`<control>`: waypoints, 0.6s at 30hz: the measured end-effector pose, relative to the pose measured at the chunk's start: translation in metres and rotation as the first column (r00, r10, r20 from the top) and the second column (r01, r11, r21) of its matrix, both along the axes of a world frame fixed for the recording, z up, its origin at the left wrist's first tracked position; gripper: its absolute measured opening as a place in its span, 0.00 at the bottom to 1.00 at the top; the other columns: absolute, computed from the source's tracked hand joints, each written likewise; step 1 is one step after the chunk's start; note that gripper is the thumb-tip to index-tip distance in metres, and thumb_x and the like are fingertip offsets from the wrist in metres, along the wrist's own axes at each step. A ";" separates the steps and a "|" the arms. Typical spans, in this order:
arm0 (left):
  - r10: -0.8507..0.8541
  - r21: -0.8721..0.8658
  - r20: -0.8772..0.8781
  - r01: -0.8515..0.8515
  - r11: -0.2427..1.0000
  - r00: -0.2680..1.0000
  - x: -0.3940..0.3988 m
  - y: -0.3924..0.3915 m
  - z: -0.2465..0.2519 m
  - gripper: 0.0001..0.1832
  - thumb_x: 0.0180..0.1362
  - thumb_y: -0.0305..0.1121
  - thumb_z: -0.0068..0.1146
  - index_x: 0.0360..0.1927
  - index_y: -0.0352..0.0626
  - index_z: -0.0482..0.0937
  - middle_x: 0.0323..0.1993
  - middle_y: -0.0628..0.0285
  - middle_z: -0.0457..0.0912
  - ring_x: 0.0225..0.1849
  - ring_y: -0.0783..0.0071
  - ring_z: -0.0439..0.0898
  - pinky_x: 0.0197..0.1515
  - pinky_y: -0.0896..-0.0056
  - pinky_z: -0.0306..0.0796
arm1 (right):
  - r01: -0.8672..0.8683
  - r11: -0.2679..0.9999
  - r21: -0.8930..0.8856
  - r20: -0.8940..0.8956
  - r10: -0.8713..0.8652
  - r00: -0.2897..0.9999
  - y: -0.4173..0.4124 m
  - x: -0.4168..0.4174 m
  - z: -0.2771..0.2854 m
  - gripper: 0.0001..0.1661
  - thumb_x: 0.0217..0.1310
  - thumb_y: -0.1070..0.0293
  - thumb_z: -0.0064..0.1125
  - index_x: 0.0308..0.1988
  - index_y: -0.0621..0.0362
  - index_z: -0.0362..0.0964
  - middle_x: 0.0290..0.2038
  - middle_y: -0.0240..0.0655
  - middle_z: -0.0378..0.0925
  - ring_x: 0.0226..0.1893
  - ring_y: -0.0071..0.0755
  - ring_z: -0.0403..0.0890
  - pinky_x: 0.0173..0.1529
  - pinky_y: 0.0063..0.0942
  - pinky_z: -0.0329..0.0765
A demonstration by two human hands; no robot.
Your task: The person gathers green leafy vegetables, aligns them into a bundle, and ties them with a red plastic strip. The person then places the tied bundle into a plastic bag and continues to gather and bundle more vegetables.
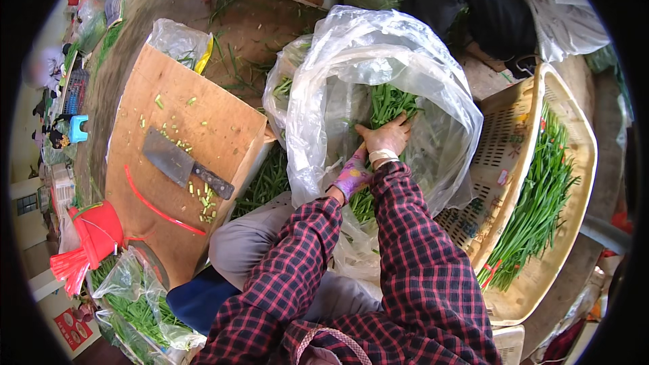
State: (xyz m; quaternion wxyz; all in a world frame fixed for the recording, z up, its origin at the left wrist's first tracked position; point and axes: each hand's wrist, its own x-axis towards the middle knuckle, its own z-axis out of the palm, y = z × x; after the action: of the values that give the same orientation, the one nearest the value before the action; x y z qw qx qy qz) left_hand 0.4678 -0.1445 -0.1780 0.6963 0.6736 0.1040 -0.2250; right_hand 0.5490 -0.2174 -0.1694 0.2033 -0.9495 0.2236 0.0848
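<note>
A large clear plastic bag stands before me with its mouth wide and its rim folded outward. Inside it, a bunch of leafy greens lies under my right hand. That hand is bare with a white band at the wrist, palm down, its fingers spread on the leaves. My left hand, in a purple patterned glove, reaches into the bag just beside the right wrist. Its fingers are partly hidden, so its grip cannot be made out. More greens show below the hands.
At left, a cleaver, cut stem pieces and a red strip lie on a wooden board. A red bucket holds red ties. At right, a plastic crate contains long green stalks. Another person's dark-clothed leg is beyond the bag.
</note>
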 end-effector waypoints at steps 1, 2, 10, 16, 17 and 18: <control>-0.039 -0.001 0.028 0.039 0.999 0.999 0.000 0.001 0.000 0.50 0.41 0.27 0.66 0.66 0.41 0.47 0.62 0.54 0.61 0.64 0.66 0.59 0.64 0.72 0.53 | 0.028 0.999 0.041 -0.027 -0.027 0.999 -0.003 0.001 -0.004 0.65 0.29 0.50 0.73 0.61 0.66 0.44 0.57 0.58 0.56 0.55 0.57 0.64 0.56 0.37 0.67; -0.093 0.034 0.036 0.092 0.995 0.995 -0.001 0.002 0.001 0.49 0.41 0.27 0.66 0.66 0.41 0.48 0.62 0.55 0.62 0.64 0.65 0.59 0.64 0.71 0.54 | 0.057 0.995 0.082 -0.055 -0.052 0.997 -0.011 0.002 -0.008 0.62 0.31 0.54 0.71 0.61 0.66 0.45 0.55 0.57 0.58 0.55 0.57 0.65 0.56 0.37 0.68; -0.063 0.122 -0.047 0.068 0.990 0.997 0.006 0.014 0.036 0.51 0.38 0.33 0.68 0.66 0.40 0.49 0.63 0.51 0.60 0.65 0.60 0.57 0.65 0.68 0.52 | 0.148 0.535 0.832 0.012 -0.285 0.959 -0.093 -0.031 -0.023 0.31 0.33 0.75 0.68 0.44 0.67 0.67 0.37 0.42 0.77 0.36 0.38 0.78 0.42 0.30 0.74; -0.379 0.296 0.167 0.320 0.900 0.910 -0.006 0.011 0.082 0.59 0.35 0.43 0.70 0.67 0.38 0.43 0.65 0.46 0.53 0.67 0.57 0.52 0.67 0.68 0.48 | 0.067 0.373 0.926 -0.003 -0.169 0.986 -0.102 -0.096 0.032 0.28 0.39 0.79 0.69 0.44 0.66 0.69 0.40 0.38 0.77 0.38 0.32 0.76 0.45 0.28 0.72; -0.350 0.256 0.244 0.288 0.923 0.904 -0.012 0.010 0.079 0.59 0.36 0.44 0.70 0.67 0.38 0.43 0.65 0.47 0.52 0.67 0.58 0.52 0.67 0.68 0.47 | 0.013 0.394 0.919 0.059 -0.170 0.984 -0.102 -0.108 0.029 0.29 0.40 0.78 0.69 0.46 0.65 0.69 0.41 0.37 0.76 0.39 0.32 0.75 0.47 0.28 0.72; -0.206 0.203 0.137 0.176 0.963 0.969 -0.019 0.013 0.079 0.58 0.37 0.44 0.69 0.67 0.38 0.42 0.66 0.47 0.52 0.67 0.59 0.53 0.67 0.68 0.48 | -0.031 0.402 0.915 0.107 -0.168 0.980 -0.103 -0.121 0.025 0.30 0.40 0.78 0.69 0.48 0.64 0.69 0.42 0.36 0.76 0.40 0.32 0.75 0.48 0.28 0.71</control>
State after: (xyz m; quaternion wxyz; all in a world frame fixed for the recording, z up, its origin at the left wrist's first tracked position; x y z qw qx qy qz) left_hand 0.4490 -0.1319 -0.0989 0.6101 0.7592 0.0045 -0.2267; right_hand 0.4284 -0.3199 -0.1443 0.7106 -0.6781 0.1603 0.0974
